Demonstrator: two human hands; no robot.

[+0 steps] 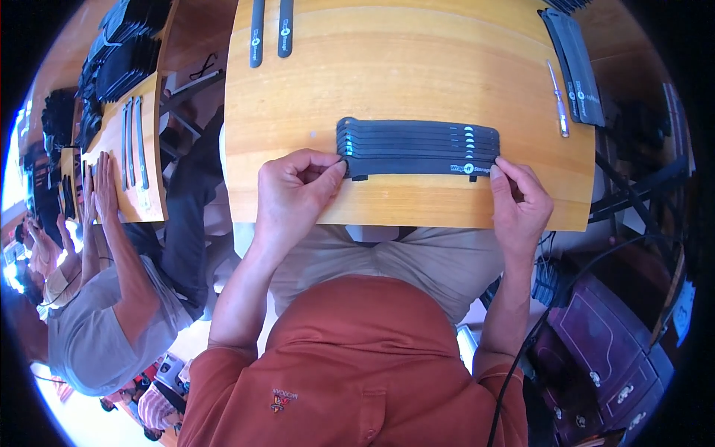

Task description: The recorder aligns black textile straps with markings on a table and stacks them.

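Note:
Several black straps point(410, 141) lie overlapped in a fanned row near the front edge of the wooden table point(417, 74). Each has a pale printed mark toward its right end. My left hand point(294, 194) pinches the left end of the nearest strap between thumb and fingers. At the other end of that strap, my right hand point(523, 205) has its thumb and fingers closed on the tip. Small dark tabs show under the near edge of the row.
Two single straps point(285, 30) lie at the table's far left. A slim screwdriver point(558, 100) and stacked wider straps point(581, 71) are along the right edge. At left, a co-worker in grey point(112, 313) sits by another table with piled black straps point(130, 56). Purple drawers point(603, 343) stand lower right.

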